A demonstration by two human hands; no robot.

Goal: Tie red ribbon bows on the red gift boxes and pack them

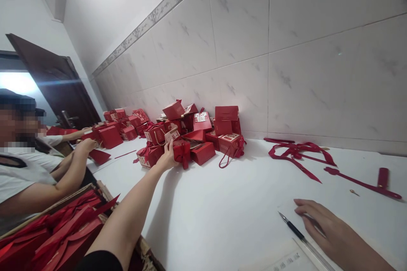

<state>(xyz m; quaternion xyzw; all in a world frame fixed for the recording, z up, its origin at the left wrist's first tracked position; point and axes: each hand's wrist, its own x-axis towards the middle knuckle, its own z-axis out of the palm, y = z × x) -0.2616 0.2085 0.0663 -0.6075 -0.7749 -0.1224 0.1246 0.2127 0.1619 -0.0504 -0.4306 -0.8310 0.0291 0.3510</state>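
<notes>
My left arm stretches out to the pile, and my left hand is closed on a small red gift box with a ribbon at the pile's front. Its fingers reach over the box's near side, and the thumb is partly hidden. A pale printed face of another box lies just behind the fingertips. My right hand rests on the white table, fingers loosely extended and holding nothing. Beside it lies a black and clear pen, partly over a sheet with handwriting.
Red ribbons and a dark red strap lie at the right by the tiled wall. A cardboard carton of red boxes stands at my lower left. Co-workers handle red boxes farther left, near another pile.
</notes>
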